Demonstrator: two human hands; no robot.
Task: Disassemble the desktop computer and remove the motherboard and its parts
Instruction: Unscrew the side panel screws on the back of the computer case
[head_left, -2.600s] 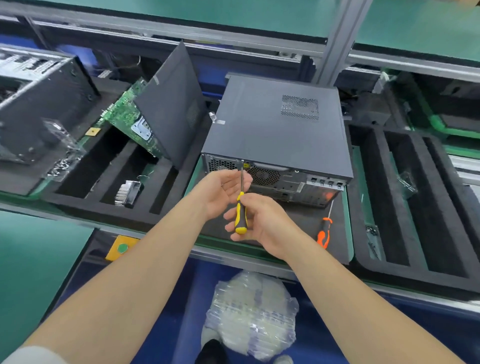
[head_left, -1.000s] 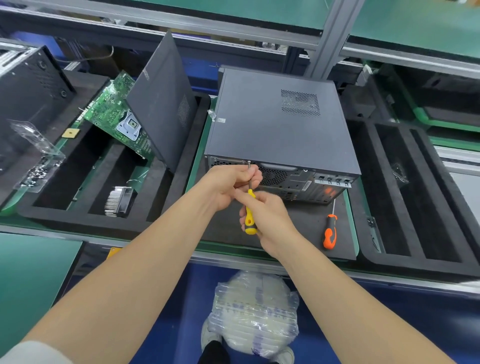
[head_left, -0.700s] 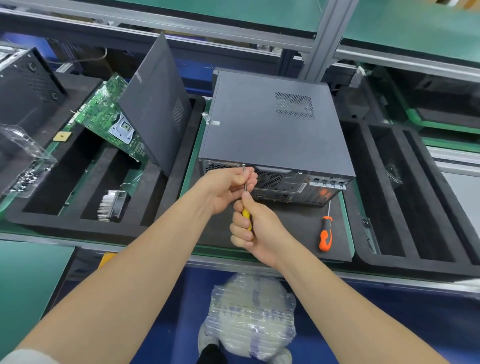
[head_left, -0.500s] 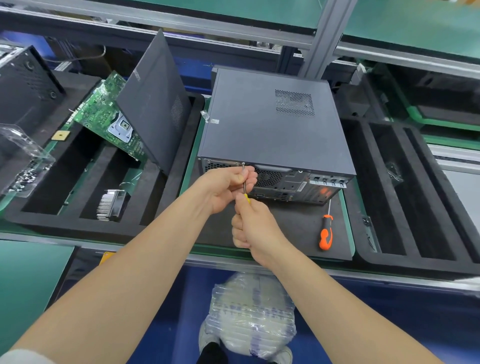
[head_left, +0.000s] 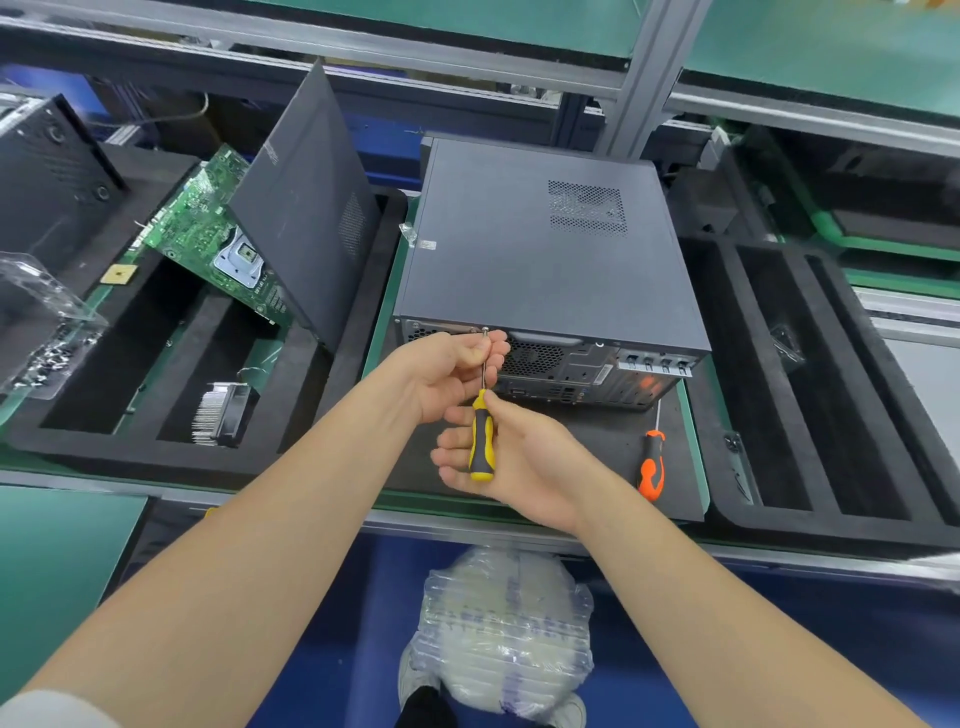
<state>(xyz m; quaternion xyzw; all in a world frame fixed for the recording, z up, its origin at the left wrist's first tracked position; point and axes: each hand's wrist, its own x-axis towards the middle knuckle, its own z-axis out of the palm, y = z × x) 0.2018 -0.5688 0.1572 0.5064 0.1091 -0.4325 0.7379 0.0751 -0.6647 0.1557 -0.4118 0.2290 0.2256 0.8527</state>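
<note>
— Desktop computer: are both hands on it?
— On a tool at it. The left hand pinches the bare metal shaft of a yellow screwdriver just below the tip, and the tip sits at the top edge of the rear panel. The right hand is close under the left and holds the handle loosely. The handle lies across its fingers, with the thumb against the upper end.
— And the case itself?
— Closed, lying flat on a black foam mat on the green bench, rear panel facing the person.
— Anything beside it?
— An orange screwdriver lies on the mat's right side, near the case's corner. Left of the mat, a foam tray holds a leaning side panel with a green motherboard propped behind it, and a finned heatsink in one slot. Another slotted tray sits to the right. Far left there's a clear bag of small metal parts. Down on the floor is a bubble-wrapped bundle.
</note>
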